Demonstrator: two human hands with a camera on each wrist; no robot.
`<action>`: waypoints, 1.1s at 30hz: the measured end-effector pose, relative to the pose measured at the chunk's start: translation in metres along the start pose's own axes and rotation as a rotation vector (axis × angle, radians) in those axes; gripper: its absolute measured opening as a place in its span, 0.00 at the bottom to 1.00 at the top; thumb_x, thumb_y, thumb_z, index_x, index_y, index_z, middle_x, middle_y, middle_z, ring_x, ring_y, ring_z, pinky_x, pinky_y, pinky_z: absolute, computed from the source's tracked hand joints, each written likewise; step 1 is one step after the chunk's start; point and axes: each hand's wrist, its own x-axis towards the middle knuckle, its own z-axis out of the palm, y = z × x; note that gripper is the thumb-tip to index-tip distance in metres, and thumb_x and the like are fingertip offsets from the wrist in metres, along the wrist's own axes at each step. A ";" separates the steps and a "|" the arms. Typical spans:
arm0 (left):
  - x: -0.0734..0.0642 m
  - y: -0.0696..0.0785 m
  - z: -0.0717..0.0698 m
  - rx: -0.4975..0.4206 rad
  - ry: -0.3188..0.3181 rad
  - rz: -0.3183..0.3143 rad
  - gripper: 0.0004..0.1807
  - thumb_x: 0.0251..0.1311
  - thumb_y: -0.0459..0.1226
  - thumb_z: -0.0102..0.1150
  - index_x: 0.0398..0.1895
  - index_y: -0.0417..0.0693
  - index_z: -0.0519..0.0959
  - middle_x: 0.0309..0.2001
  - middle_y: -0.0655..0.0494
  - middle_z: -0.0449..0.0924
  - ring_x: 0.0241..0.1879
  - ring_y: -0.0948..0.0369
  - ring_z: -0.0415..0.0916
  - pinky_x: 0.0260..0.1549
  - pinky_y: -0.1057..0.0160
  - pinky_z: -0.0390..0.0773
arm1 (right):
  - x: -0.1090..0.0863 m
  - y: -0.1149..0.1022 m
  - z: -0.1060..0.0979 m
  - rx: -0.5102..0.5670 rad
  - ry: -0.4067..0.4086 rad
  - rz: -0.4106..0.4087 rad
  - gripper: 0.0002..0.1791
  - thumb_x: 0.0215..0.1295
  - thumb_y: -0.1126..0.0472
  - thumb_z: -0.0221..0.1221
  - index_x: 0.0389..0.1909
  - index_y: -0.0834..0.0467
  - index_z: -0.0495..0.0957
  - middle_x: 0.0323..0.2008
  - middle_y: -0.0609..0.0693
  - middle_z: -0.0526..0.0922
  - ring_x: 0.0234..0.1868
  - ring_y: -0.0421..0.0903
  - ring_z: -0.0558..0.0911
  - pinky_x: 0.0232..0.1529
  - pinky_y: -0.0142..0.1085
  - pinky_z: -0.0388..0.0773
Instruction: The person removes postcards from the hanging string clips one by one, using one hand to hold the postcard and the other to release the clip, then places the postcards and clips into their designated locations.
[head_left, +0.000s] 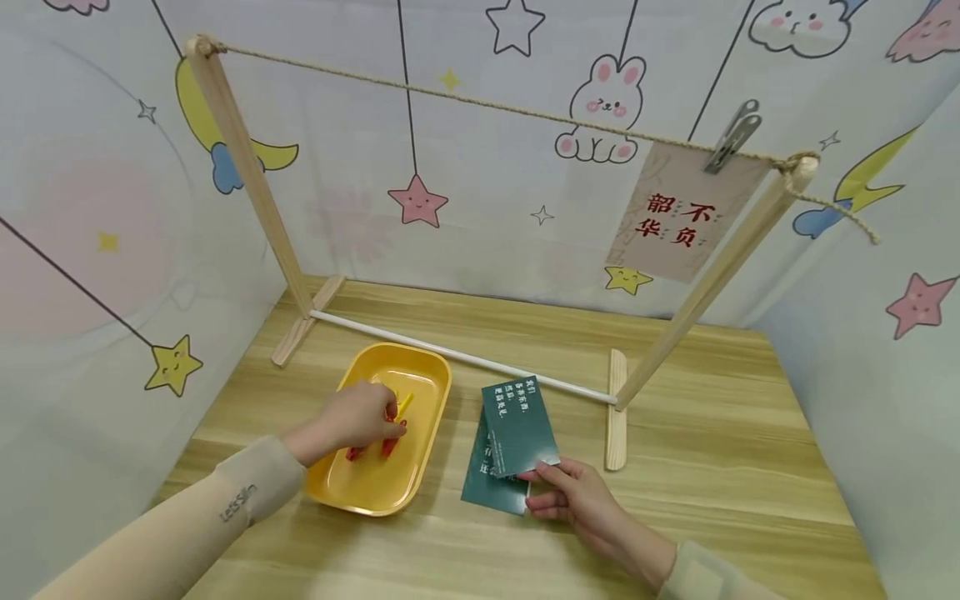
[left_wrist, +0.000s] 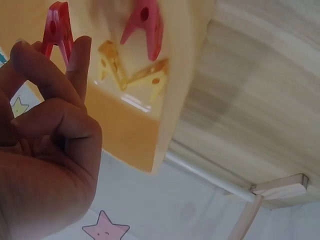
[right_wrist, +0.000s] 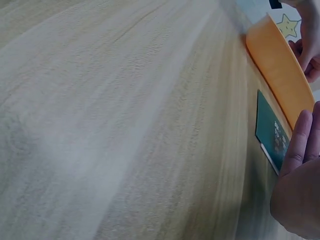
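Observation:
My left hand (head_left: 358,415) is inside the yellow tray (head_left: 441,398) and pinches a red clothespin (left_wrist: 59,31) by its legs between thumb and finger. Other clothespins lie in the tray: another red one (left_wrist: 145,24) and yellow ones (left_wrist: 114,65) show in the left wrist view. To the right of the tray, my right hand (head_left: 581,504) holds a dark green card (head_left: 521,425) with white writing, pinched at its lower corner. A second green card (head_left: 480,490) is partly hidden beneath it; the right wrist view shows it on the table near my fingers.
A wooden frame with posts (head_left: 247,171) and a low white rod (head_left: 465,357) stands behind the tray. Across its top runs a rope (head_left: 487,103). At the rope's right end a metal clip (head_left: 733,137) holds a beige card (head_left: 675,225) with red writing. A patterned curtain surrounds the table.

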 end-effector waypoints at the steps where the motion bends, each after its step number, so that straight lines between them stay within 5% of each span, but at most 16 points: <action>1: 0.001 0.000 0.001 0.015 0.003 -0.009 0.17 0.65 0.43 0.73 0.22 0.52 0.76 0.12 0.60 0.76 0.08 0.60 0.76 0.14 0.66 0.68 | 0.000 0.000 -0.001 0.006 0.002 0.003 0.13 0.81 0.58 0.59 0.51 0.65 0.81 0.52 0.59 0.90 0.33 0.42 0.91 0.41 0.38 0.89; 13: 0.006 -0.002 0.017 0.092 0.007 -0.072 0.20 0.62 0.41 0.72 0.12 0.53 0.79 0.07 0.65 0.71 0.07 0.67 0.70 0.14 0.67 0.65 | -0.003 0.008 -0.004 0.071 0.014 0.070 0.11 0.83 0.58 0.55 0.46 0.63 0.78 0.53 0.58 0.90 0.36 0.42 0.92 0.44 0.37 0.89; 24: 0.007 -0.007 0.024 0.133 0.075 -0.025 0.24 0.59 0.39 0.70 0.05 0.54 0.77 0.07 0.65 0.68 0.08 0.65 0.68 0.13 0.65 0.65 | -0.013 0.012 0.005 0.145 -0.041 0.198 0.24 0.86 0.54 0.49 0.66 0.71 0.73 0.57 0.58 0.89 0.46 0.45 0.91 0.52 0.40 0.87; 33: -0.002 -0.005 0.024 0.199 0.079 -0.042 0.24 0.59 0.41 0.72 0.07 0.55 0.74 0.13 0.60 0.71 0.16 0.60 0.70 0.18 0.62 0.68 | -0.024 0.021 0.007 0.219 -0.126 0.262 0.27 0.88 0.53 0.45 0.69 0.73 0.69 0.60 0.61 0.86 0.49 0.45 0.91 0.56 0.40 0.86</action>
